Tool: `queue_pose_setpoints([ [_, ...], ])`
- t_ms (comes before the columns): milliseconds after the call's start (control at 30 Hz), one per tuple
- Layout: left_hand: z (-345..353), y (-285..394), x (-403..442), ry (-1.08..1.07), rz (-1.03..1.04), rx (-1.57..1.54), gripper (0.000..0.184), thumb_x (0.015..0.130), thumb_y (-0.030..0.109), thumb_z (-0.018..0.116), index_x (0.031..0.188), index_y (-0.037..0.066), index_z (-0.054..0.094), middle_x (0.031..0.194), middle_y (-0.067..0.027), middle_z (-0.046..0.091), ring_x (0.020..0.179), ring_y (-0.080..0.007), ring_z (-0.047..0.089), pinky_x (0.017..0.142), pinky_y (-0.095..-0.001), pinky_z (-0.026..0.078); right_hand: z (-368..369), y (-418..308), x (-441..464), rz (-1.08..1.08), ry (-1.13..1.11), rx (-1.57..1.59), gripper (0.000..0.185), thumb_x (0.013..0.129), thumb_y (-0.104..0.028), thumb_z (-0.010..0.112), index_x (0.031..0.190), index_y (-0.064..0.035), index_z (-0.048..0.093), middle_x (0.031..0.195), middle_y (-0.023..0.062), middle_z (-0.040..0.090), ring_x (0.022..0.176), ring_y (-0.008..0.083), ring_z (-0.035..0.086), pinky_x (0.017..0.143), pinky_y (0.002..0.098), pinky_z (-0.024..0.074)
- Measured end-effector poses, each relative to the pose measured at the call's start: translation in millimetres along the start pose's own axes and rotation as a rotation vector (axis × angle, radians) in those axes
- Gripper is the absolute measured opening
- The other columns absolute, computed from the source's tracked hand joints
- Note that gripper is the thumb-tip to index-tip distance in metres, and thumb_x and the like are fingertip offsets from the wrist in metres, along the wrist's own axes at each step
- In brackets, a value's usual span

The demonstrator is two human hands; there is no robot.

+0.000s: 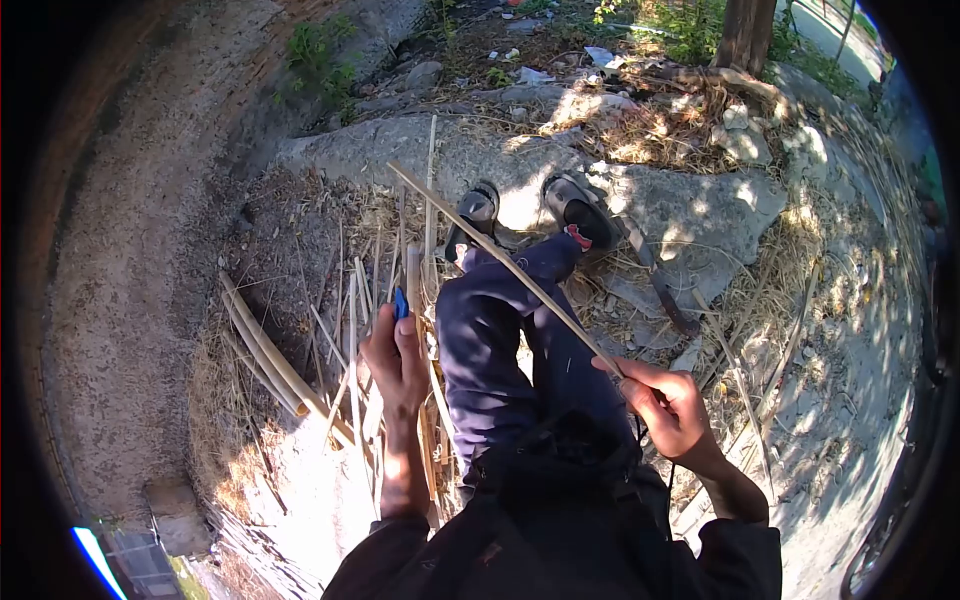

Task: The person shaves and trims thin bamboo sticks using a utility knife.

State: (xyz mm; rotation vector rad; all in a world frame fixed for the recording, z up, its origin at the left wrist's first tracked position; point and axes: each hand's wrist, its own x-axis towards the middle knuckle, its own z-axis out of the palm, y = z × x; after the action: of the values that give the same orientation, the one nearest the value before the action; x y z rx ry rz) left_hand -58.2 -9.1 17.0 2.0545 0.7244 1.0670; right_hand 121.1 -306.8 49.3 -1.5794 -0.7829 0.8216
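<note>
My right hand [668,408] is closed, pinching the lower end of a long thin bamboo strip [484,240]. The strip slants up and to the left across my legs, its far end in the air beyond my knees. To the left, my left hand [393,362] is closed around a small blue object [401,303], held upright between thumb and fingers. Its kind is not clear, as the hand covers its lower part. The left hand is apart from the strip, above a spread of split bamboo pieces [352,340] on the ground.
Thick bamboo lengths [268,350] lie at the left. A long dark curved tool [655,275] rests by my right shoe [580,212]. Flat stone slabs [690,205] lie ahead, with a tree trunk [745,38] behind. A rough wall [130,270] runs along the left.
</note>
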Motion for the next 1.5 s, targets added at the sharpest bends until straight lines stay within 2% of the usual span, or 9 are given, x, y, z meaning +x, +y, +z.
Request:
queue_pose_setpoints([
  [67, 4.8, 14.3, -11.8, -0.14, 0.104, 0.002, 0.048, 0.108, 0.045, 0.057, 0.085, 0.003, 0.057, 0.056, -0.0043, 0.041, 0.047, -0.0142, 0.042, 0.047, -0.035, 0.028, 2.0, 1.3, 5.1, -0.041, -0.022, -0.065, 0.033, 0.102, 0.003, 0.06, 0.134, 0.0038, 0.069, 0.074, 0.0078, 0.069, 0.059, 0.0063, 0.051, 0.056, 0.0254, 0.0417],
  [167, 11.2, 39.2, -18.5, -0.318, 0.203, -0.018, 0.046, 0.101, 0.046, 0.066, 0.085, 0.004, 0.061, 0.055, -0.0083, 0.045, 0.046, -0.0304, 0.051, 0.047, -0.0401, 0.037, 11.9, 0.5, 8.4, -0.142, -0.009, -0.056, 0.038, 0.101, 0.003, 0.055, 0.135, 0.0016, 0.071, 0.068, -0.0037, 0.053, 0.06, 0.0026, 0.041, 0.055, 0.0239, 0.0328],
  [200, 9.9, 39.4, -20.7, -0.373, 0.2, 0.033, 0.046, 0.1, 0.046, 0.067, 0.085, 0.004, 0.061, 0.054, -0.0087, 0.047, 0.047, -0.0317, 0.054, 0.048, -0.0408, 0.039, 14.5, -0.1, 9.0, -0.17, -0.003, -0.058, 0.038, 0.1, 0.004, 0.054, 0.134, 0.0024, 0.071, 0.071, -0.002, 0.057, 0.061, 0.0025, 0.041, 0.054, 0.0238, 0.0331],
  [567, 19.1, 48.0, -22.8, -0.38, 0.227, 0.0, 0.044, 0.101, 0.045, 0.068, 0.083, 0.006, 0.061, 0.056, -0.0081, 0.052, 0.047, -0.0309, 0.057, 0.048, -0.0406, 0.041, 17.8, -2.8, 3.6, -0.238, -0.04, 0.136, 0.038, 0.101, 0.009, 0.052, 0.135, 0.0034, 0.067, 0.115, 0.0164, 0.08, 0.062, 0.0029, 0.045, 0.06, 0.0221, 0.0434],
  [633, 20.5, 49.4, -22.4, -0.367, 0.228, 0.023, 0.043, 0.101, 0.045, 0.069, 0.083, 0.006, 0.062, 0.056, -0.0079, 0.053, 0.047, -0.0305, 0.057, 0.048, -0.0404, 0.041, 10.9, -17.4, 6.4, -0.16, -0.117, 0.083, 0.037, 0.099, 0.012, 0.059, 0.134, 0.0043, 0.067, 0.119, 0.0171, 0.079, 0.067, 0.0092, 0.066, 0.06, 0.0236, 0.0501],
  [700, 22.7, 48.4, -22.2, -0.362, 0.206, 0.056, 0.059, 0.102, 0.059, 0.06, 0.081, 0.004, 0.062, 0.056, -0.0057, 0.051, 0.045, -0.026, 0.055, 0.047, -0.038, 0.038, 11.8, -11.3, 4.8, -0.195, -0.085, 0.053, 0.038, 0.099, 0.012, 0.059, 0.134, 0.004, 0.067, 0.119, 0.0164, 0.079, 0.065, 0.0094, 0.065, 0.058, 0.0239, 0.0488],
  [833, 21.8, 45.9, -17.8, -0.346, 0.273, 0.116, 0.058, 0.101, 0.058, 0.061, 0.081, 0.004, 0.063, 0.055, -0.0058, 0.051, 0.045, -0.027, 0.056, 0.047, -0.0383, 0.039, 12.2, -9.1, 3.1, -0.267, -0.044, 0.015, 0.04, 0.098, 0.013, 0.058, 0.136, 0.0028, 0.067, 0.117, 0.0172, 0.08, 0.06, 0.0105, 0.063, 0.055, 0.0238, 0.0462],
  [900, 19.3, 45.4, -15.3, -0.368, 0.333, 0.203, 0.04, 0.097, 0.042, 0.075, 0.082, 0.008, 0.061, 0.057, -0.0067, 0.055, 0.047, -0.0288, 0.059, 0.046, -0.0401, 0.042, 14.3, -1.9, 3.1, -0.306, -0.023, 0.035, 0.039, 0.098, 0.013, 0.058, 0.135, 0.0032, 0.067, 0.117, 0.0179, 0.079, 0.06, 0.0108, 0.062, 0.054, 0.0239, 0.0461],
  [1500, 20.6, 38.7, 0.1, -0.232, 0.485, 0.328, 0.046, 0.093, 0.046, 0.079, 0.074, 0.01, 0.058, 0.057, -0.0044, 0.053, 0.045, -0.0256, 0.055, 0.044, -0.0372, 0.039, 9.7, -17.3, 3.9, -0.095, -0.092, -0.007, 0.035, 0.102, 0.009, 0.057, 0.136, 0.0068, 0.065, 0.122, 0.0185, 0.078, 0.078, 0.0118, 0.073, 0.069, 0.0233, 0.0538],
])
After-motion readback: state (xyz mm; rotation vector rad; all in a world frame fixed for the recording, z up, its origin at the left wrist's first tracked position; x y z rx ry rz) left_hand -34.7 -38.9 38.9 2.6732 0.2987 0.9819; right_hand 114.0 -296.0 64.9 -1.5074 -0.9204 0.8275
